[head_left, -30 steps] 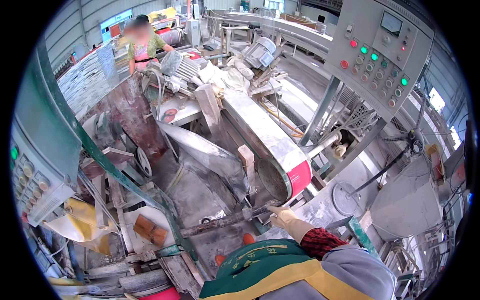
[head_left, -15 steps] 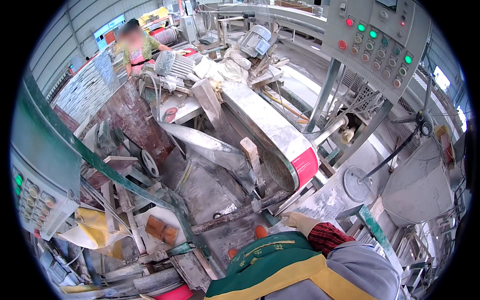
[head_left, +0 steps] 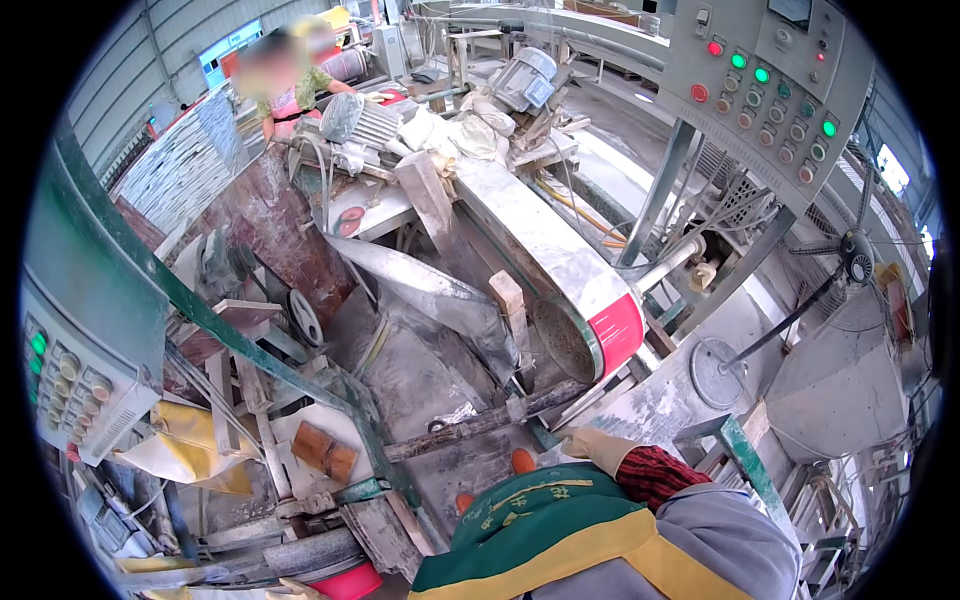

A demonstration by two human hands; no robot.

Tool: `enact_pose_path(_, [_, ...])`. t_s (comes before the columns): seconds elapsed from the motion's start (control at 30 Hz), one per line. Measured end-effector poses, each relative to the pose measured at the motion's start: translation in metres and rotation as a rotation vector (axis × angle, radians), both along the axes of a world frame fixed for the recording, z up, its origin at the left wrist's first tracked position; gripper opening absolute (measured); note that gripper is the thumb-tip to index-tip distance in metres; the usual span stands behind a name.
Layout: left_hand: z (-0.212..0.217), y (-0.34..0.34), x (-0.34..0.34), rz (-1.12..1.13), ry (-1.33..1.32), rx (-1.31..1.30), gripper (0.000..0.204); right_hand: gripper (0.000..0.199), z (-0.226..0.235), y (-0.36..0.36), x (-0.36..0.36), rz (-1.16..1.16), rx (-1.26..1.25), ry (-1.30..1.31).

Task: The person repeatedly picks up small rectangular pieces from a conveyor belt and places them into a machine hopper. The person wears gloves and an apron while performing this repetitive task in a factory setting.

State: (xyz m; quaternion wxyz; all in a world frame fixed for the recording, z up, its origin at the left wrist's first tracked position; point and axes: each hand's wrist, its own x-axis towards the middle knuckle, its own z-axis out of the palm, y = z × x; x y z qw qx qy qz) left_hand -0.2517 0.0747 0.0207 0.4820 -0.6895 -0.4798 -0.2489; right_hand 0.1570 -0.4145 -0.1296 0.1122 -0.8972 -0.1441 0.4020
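Right now the person's right hand [head_left: 596,447], in a cream glove, is low on the near side, and I can't tell whether its fingers are clamped on anything or resting together. A red-and-black checked sleeve [head_left: 662,478] runs back from it, just beside a green apron [head_left: 540,515] with yellow trim, and two orange shoes [head_left: 522,461] peek out to the left. Just left of the glove tips sits a green metal piece [head_left: 542,434], and beyond that, a grimy bar [head_left: 470,427] stretches leftward. Straight past the hand, there's the machine's long pale cover [head_left: 545,240], running away to the far side, its near end capped in bright red [head_left: 617,335], with a wooden post [head_left: 509,300] tilted just left of it. Out to the right, a standing fan [head_left: 857,258] rises near a big control panel [head_left: 755,120] showing red and green lights. Over on the near left, a brown block [head_left: 325,450] lies on a pale surface, near another button box [head_left: 85,375]. At the far end, a grey-blue motor [head_left: 522,80] sits tilted beside heaped cloth [head_left: 465,135], and far left, a co-worker [head_left: 288,95] stands by a second motor [head_left: 368,123].
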Motion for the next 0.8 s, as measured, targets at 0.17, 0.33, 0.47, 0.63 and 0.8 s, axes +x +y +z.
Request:
enact_pose_path(0.17, [-0.017,0.009,-0.011,0.033,0.024,0.015,0.049,0.053,-0.029,-0.001,0.001,0.059,-0.017,0.035])
enact_pose_path(0.33, [0.004,-0.009,0.011,-0.013,0.005,-0.004,0.050,0.052,-0.044,-0.003,0.001,0.078,-0.059,0.084])
enact_pose_path(0.47, [0.003,0.004,0.011,0.402,-0.542,-0.791,0.066,0.054,-0.019,0.007,-0.004,0.082,-0.028,0.082])
enact_pose_path(0.63, [0.008,0.017,0.001,0.283,-0.755,-0.909,0.078,0.060,-0.011,0.011,-0.006,0.041,0.026,0.134])
enact_pose_path(0.8, [0.003,0.072,-0.042,0.355,-0.659,-0.848,0.086,0.060,0.004,0.013,0.002,0.083,-0.005,0.110])
